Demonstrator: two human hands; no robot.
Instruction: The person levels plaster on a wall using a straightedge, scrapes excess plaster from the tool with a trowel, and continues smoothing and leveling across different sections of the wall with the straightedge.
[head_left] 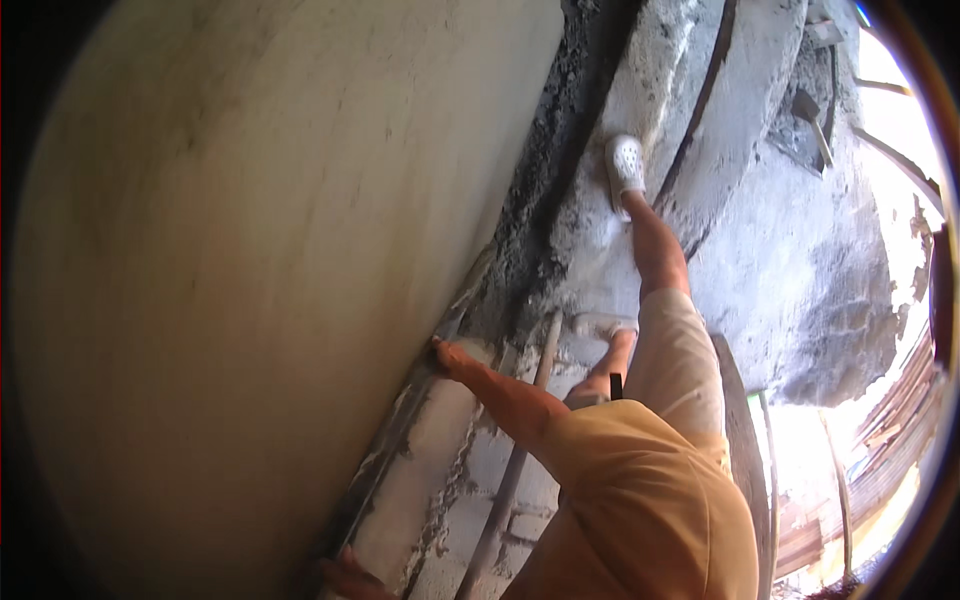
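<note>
At the foot of a large smooth beige-brown wall (260, 240), a long narrow straight bar (385, 450) runs along the wall face. My right hand (452, 360) is closed at the upper stretch of this bar, arm stretched out, fingertips partly hidden against the wall. Lower down, near the bottom edge of the picture, my left hand (350, 577) is dim and partly cut off; its thumb points up and its fingers seem wrapped on the same bar. Between my arms and the wall lies rough grey blockwork (450, 490) with mortar joints.
A round pole (510, 470) crosses diagonally under my right arm. My feet, in white clogs (626, 165), stand on mortar-smeared grey boards. Dark wet mortar (545, 160) lies along the wall base. Far right, a small shovel (815, 120) rests by mortar; stacked wood (900, 430) lies beyond.
</note>
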